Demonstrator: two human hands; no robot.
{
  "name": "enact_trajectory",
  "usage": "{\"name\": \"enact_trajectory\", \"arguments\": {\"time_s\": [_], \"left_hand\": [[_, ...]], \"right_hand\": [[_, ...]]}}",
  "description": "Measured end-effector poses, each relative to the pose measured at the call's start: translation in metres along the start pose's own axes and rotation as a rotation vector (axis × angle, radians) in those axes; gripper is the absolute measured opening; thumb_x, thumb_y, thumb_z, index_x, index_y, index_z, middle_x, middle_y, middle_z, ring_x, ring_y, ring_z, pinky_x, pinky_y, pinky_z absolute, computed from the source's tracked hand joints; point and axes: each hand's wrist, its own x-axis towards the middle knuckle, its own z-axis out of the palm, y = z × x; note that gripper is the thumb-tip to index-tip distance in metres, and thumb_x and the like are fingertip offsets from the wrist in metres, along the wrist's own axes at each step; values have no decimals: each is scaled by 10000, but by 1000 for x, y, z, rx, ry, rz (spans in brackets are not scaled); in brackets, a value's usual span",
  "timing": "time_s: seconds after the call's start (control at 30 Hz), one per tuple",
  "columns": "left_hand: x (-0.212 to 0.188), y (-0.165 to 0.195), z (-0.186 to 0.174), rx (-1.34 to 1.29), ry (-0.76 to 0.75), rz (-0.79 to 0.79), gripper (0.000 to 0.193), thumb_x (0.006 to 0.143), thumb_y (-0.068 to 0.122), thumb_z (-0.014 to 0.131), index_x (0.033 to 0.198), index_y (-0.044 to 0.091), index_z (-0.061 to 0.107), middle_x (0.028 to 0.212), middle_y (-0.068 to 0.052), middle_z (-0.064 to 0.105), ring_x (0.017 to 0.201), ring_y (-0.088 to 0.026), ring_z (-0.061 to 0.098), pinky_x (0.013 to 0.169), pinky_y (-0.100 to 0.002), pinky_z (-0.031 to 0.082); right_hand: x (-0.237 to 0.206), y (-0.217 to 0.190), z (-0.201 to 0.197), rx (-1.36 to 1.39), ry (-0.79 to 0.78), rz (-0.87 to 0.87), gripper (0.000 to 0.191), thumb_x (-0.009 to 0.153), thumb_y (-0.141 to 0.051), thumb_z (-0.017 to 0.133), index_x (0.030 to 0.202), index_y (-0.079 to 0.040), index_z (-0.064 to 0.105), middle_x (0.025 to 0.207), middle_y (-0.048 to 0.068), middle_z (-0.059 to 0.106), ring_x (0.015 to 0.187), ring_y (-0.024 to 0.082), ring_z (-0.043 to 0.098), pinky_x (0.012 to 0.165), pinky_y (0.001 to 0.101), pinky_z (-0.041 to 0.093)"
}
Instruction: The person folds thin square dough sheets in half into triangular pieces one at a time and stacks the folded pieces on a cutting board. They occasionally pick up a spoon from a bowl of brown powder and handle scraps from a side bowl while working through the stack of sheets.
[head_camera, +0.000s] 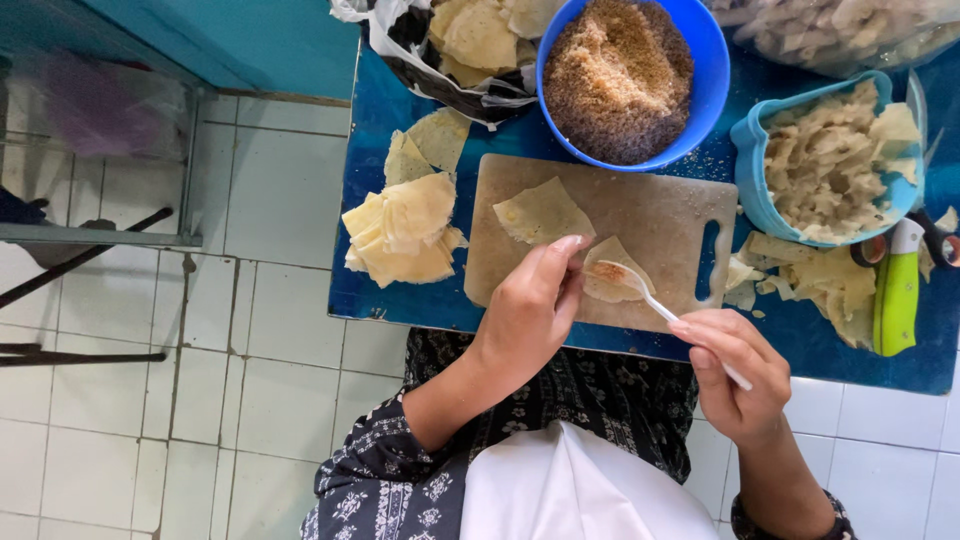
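A wooden cutting board (650, 215) lies on a blue table (380, 110). Two thin pale dough wrappers rest on it: one (540, 212) at the left, and a smaller one (622, 290) near the front edge. My left hand (530, 310) presses its fingertips on the board between the two wrappers, touching the smaller one's left side. My right hand (735, 375) holds a white plastic spoon (640, 290) whose bowl lies on the smaller wrapper. A blue bowl (620, 75) of brown crumbly filling stands just behind the board.
A stack of cut wrappers (400, 230) lies left of the board. A bag of wrappers (480, 40) sits at the back. A light-blue container (825, 160) with dough scraps, loose scraps (820, 285) and green-handled scissors (897, 290) are at the right. White tiled floor lies to the left.
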Motion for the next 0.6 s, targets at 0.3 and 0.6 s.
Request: {"name": "enact_trajectory", "arguments": {"time_s": [0.3, 0.6], "left_hand": [[1, 2, 1, -75, -27, -18, 403, 952, -53, 661, 1328, 34, 547, 1064, -153, 669, 914, -291, 719, 783, -349, 595], [7, -4, 5, 128, -12, 146, 386, 942, 19, 695, 1316, 73, 615, 991, -64, 705, 914, -286, 687, 810, -399, 558]], "right_hand": [[-17, 15, 4, 372, 267, 256, 181, 1140, -63, 568, 1104, 94, 651, 1032, 201, 711, 879, 271, 718, 842, 389, 597], [94, 44, 5, 684, 430, 329, 343, 1158, -225, 539, 1140, 100, 649, 1022, 213, 698, 785, 258, 713, 716, 385, 613]]}}
